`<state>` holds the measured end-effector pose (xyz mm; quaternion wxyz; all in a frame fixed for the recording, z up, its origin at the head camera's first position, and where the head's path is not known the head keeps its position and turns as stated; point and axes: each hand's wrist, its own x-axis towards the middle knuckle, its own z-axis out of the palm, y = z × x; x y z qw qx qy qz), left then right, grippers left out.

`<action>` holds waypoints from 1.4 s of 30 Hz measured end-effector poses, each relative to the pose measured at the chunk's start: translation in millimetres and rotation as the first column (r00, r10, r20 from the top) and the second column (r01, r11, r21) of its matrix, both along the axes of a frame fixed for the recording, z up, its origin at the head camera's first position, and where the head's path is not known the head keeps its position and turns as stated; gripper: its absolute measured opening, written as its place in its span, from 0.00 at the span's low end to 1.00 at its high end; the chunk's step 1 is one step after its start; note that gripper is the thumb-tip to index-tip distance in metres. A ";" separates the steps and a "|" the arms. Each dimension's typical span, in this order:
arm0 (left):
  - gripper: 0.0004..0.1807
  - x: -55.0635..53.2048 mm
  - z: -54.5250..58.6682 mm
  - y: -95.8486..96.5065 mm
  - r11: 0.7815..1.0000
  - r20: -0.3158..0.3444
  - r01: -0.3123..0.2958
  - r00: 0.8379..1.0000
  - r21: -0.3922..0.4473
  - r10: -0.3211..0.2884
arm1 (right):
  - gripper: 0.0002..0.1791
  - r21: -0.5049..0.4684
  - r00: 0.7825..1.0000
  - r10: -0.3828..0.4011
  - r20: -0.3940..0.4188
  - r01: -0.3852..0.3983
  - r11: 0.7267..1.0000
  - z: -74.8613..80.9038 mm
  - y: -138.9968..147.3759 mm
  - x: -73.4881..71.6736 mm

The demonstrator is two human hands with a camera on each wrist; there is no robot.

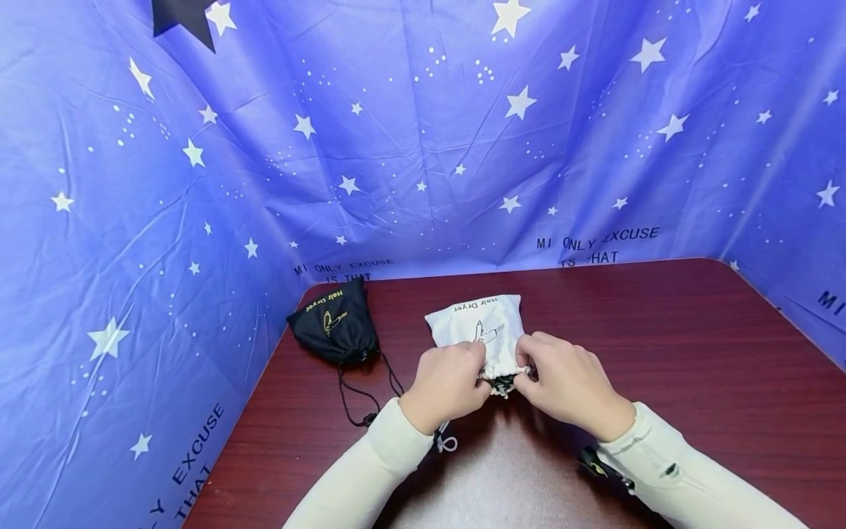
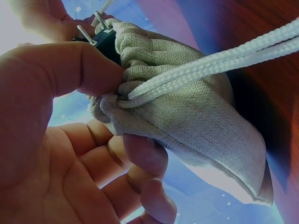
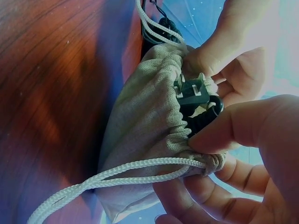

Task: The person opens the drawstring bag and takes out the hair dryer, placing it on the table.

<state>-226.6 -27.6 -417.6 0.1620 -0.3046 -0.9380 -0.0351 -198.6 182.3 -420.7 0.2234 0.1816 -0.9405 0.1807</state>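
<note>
A white drawstring pouch (image 1: 506,351) printed "Hair Dryer" lies on the table with its gathered mouth facing me. My left hand (image 1: 448,383) pinches the left side of that mouth, thumb at the opening and fingers under the cloth. On the opposite side, my right hand (image 1: 567,382) grips the rim the same way. Between the thumbs, a black two-pin plug (image 3: 192,93) and dark cord (image 3: 203,120) show inside the opening; whatever lies deeper is hidden by cloth. White drawstrings (image 2: 205,67) come out at both sides of the mouth.
A black drawstring pouch (image 1: 335,323) with yellow "Hair Dryer" print lies at the table's back left, its black cord (image 1: 357,400) trailing forward. The dark red wooden table (image 1: 687,353) meets a blue star-patterned cloth (image 1: 423,132) at the back and sides.
</note>
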 end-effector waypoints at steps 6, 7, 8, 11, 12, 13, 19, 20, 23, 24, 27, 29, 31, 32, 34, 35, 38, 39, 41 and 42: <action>0.18 -0.1 -0.2 -1.2 1.000 -0.019 0.004 1.000 0.000 -0.004 | 0.13 0.012 1.000 -0.010 0.005 0.010 1.000 2.3 0.7 -0.4; 0.17 -0.2 -0.3 -1.4 1.000 -0.023 0.005 1.000 0.000 -0.005 | 0.13 0.014 1.000 -0.013 0.005 0.013 1.000 2.4 1.0 -0.5; 0.17 0.0 -0.2 -1.5 1.000 -0.026 0.006 1.000 0.000 -0.006 | 0.13 0.017 1.000 -0.015 0.005 0.015 1.000 2.5 1.2 -0.7; 0.17 0.2 0.1 -1.5 1.000 -0.035 0.008 0.999 -0.001 -0.008 | 0.13 0.022 1.000 -0.016 0.005 0.016 1.000 2.3 1.7 -1.0; 0.17 0.4 0.3 -1.5 1.000 -0.037 0.008 0.999 -0.002 -0.009 | 0.13 0.024 1.000 -0.016 0.005 0.016 1.000 2.2 1.9 -1.1; 0.17 0.5 0.5 -1.5 1.000 -0.039 0.009 0.999 -0.003 -0.009 | 0.13 0.024 1.000 -0.017 0.006 0.016 1.000 2.1 2.0 -1.2; 0.17 0.4 0.5 -2.1 1.000 -0.033 0.004 0.999 -0.010 -0.005 | 0.13 0.025 1.000 -0.020 0.009 0.020 0.999 2.2 3.0 -1.3; 0.18 0.3 0.5 -2.2 1.000 -0.032 0.003 0.999 -0.011 -0.004 | 0.13 0.026 1.000 -0.020 0.008 0.020 0.999 2.3 3.2 -1.3; 0.19 0.2 1.8 -2.3 1.000 -0.023 0.001 1.000 -0.010 -0.001 | 0.13 0.028 1.000 -0.021 0.008 0.020 0.999 2.3 3.8 -1.7; 0.19 0.2 2.3 -2.3 1.000 -0.019 0.000 1.000 -0.009 0.000 | 0.13 0.028 1.000 -0.021 0.009 0.021 0.999 2.2 3.9 -1.9; 0.19 -0.2 2.7 -2.6 1.000 -0.006 -0.004 1.000 -0.008 0.004 | 0.13 0.027 1.000 -0.022 0.010 0.022 0.999 2.1 4.2 -2.5; 0.19 -0.7 2.6 -2.6 1.000 0.001 -0.005 1.000 -0.009 0.005 | 0.13 0.028 1.000 -0.022 0.012 0.022 0.999 2.5 4.4 -2.2; 0.19 -1.2 2.1 -2.6 1.000 0.003 -0.007 1.000 -0.011 0.007 | 0.13 0.029 1.000 -0.021 0.014 0.021 0.999 3.0 4.4 -2.1; 0.19 -1.2 2.3 -2.7 1.000 0.002 -0.008 1.000 -0.012 0.008 | 0.13 0.029 1.000 -0.021 0.014 0.021 0.999 3.3 4.5 -2.0; 0.19 -1.1 2.4 -2.8 1.000 -0.001 -0.009 1.000 -0.013 0.009 | 0.13 0.029 1.000 -0.023 0.014 0.022 0.999 4.2 5.0 -1.8; 0.19 -1.0 2.5 -2.9 1.000 -0.004 -0.009 1.000 -0.012 0.009 | 0.13 0.028 1.000 -0.024 0.013 0.023 0.999 4.5 5.3 -1.9; 0.19 -0.5 3.0 -3.1 1.000 -0.008 -0.009 1.000 -0.011 0.009 | 0.13 0.030 1.000 -0.029 0.013 0.028 0.999 5.2 6.6 -2.0; 0.19 -0.4 3.1 -3.1 1.000 -0.007 -0.009 1.000 -0.009 0.009 | 0.13 0.031 0.999 -0.030 0.015 0.030 0.999 5.3 6.9 -2.1; 0.19 -0.6 3.1 -3.3 1.000 -0.003 -0.010 1.000 -0.008 0.010 | 0.13 0.034 0.999 -0.031 0.016 0.031 0.999 5.2 7.4 -2.4; 0.19 -0.7 3.1 -3.3 1.000 0.000 -0.010 1.000 -0.008 0.010 | 0.13 0.034 0.999 -0.032 0.018 0.032 0.999 5.2 7.6 -2.5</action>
